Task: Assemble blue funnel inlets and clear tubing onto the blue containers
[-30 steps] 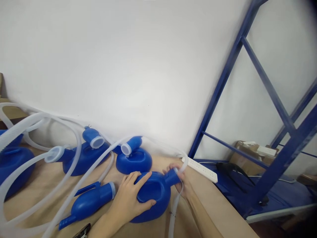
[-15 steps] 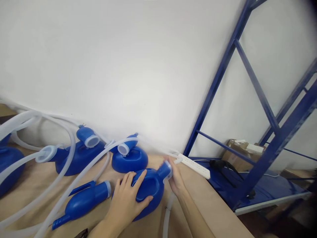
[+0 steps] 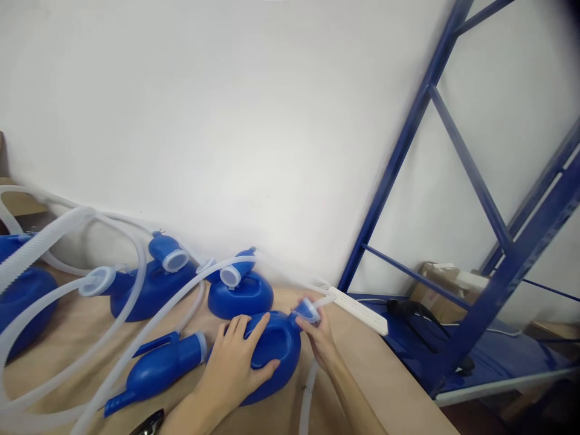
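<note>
A blue plastic urinal bottle lies on the brown table covering in front of me. My left hand rests over its body, thumb and fingers spread around the handle recess and gripping it. At the bottle's neck, my right hand pinches a translucent cap. A clear tube leads out of that cap to the right. The cap sits at the mouth; whether it is seated cannot be made out. Below the right hand, a length of clear hose runs toward the near edge.
Left of my hands lies a smaller blue bottle with a spout. Behind stand more blue bottles with translucent collars, crossed by long hoses. A white power strip lies beside a blue metal rack. A black object sits at the front.
The translucent cap with its tube now shows at the bottle's mouth, between my right fingers, where the open rim showed before. My left hand stays on the bottle. The view has shifted slightly.
</note>
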A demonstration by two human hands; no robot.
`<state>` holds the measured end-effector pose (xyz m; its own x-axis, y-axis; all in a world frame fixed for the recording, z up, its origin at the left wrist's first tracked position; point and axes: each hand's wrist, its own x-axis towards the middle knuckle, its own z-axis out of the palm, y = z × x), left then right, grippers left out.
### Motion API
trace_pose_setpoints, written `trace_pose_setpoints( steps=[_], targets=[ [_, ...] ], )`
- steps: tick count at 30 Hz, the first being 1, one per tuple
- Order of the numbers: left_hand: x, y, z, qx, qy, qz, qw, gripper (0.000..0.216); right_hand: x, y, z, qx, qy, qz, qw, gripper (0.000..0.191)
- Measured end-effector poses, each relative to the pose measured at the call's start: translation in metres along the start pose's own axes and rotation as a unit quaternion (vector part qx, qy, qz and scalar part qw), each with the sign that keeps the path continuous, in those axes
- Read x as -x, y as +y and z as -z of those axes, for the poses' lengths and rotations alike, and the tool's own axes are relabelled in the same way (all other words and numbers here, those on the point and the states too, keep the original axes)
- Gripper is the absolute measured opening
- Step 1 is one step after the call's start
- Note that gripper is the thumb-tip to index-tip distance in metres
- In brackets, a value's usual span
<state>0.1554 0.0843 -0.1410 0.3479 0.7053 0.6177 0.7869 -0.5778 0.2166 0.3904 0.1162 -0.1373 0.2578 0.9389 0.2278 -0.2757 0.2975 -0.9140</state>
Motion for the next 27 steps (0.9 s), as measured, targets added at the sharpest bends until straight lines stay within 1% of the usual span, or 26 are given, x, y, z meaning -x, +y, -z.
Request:
trace_pose_setpoints(
  steps=[2, 4, 5, 7, 9, 10, 12, 14, 15, 16, 18, 21, 23, 27],
  targets=[
    [-0.014, 0.005, 0.013, 0.023, -0.054, 0.02, 0.998, 0.066, 0.0, 0.001, 0.0, -0.001, -0.001, -0.002, 1.0, 0.067],
    [-0.035, 0.012, 0.025, 0.067, -0.102, 0.027, 0.992, 0.053, 0.002, 0.002, 0.001, 0.0, -0.012, -0.006, 1.0, 0.07],
    [-0.046, 0.015, 0.029, 0.094, -0.122, 0.016, 0.988, 0.047, 0.003, 0.001, 0.002, 0.001, -0.021, -0.01, 1.0, 0.073],
    [-0.068, 0.019, 0.033, 0.137, -0.158, -0.034, 0.977, 0.036, 0.005, -0.001, 0.004, 0.006, -0.041, -0.019, 0.999, 0.078],
    [-0.083, 0.022, 0.031, 0.159, -0.179, -0.087, 0.967, 0.024, 0.007, -0.006, 0.008, 0.014, -0.059, -0.029, 0.998, 0.079],
    [-0.088, 0.022, 0.03, 0.163, -0.183, -0.102, 0.964, 0.02, 0.008, -0.009, 0.01, 0.017, -0.071, -0.036, 0.997, 0.078],
    [-0.092, 0.023, 0.027, 0.17, -0.19, -0.118, 0.96, 0.019, 0.009, -0.016, 0.015, 0.014, -0.109, -0.056, 0.992, 0.076],
    [-0.089, 0.023, 0.025, 0.171, -0.19, -0.116, 0.96, 0.021, 0.009, -0.02, 0.018, 0.0, -0.149, -0.073, 0.986, 0.077],
    [-0.087, 0.024, 0.025, 0.171, -0.189, -0.112, 0.961, 0.02, 0.008, -0.021, 0.019, -0.004, -0.157, -0.076, 0.985, 0.076],
    [-0.084, 0.025, 0.025, 0.17, -0.188, -0.108, 0.961, 0.018, 0.008, -0.022, 0.019, -0.006, -0.155, -0.074, 0.985, 0.074],
    [-0.081, 0.027, 0.026, 0.171, -0.19, -0.104, 0.961, 0.016, 0.007, -0.02, 0.017, 0.002, -0.13, -0.062, 0.99, 0.068],
    [-0.082, 0.029, 0.026, 0.178, -0.192, -0.087, 0.961, 0.022, 0.006, -0.016, 0.013, 0.01, -0.103, -0.041, 0.994, 0.065],
    [-0.085, 0.028, 0.024, 0.185, -0.191, -0.061, 0.962, 0.026, 0.006, -0.014, 0.012, 0.015, -0.098, -0.035, 0.994, 0.066],
    [-0.094, 0.024, 0.017, 0.206, -0.195, -0.006, 0.959, 0.021, 0.004, -0.013, 0.009, 0.035, -0.076, -0.017, 0.996, 0.064]
  ],
)
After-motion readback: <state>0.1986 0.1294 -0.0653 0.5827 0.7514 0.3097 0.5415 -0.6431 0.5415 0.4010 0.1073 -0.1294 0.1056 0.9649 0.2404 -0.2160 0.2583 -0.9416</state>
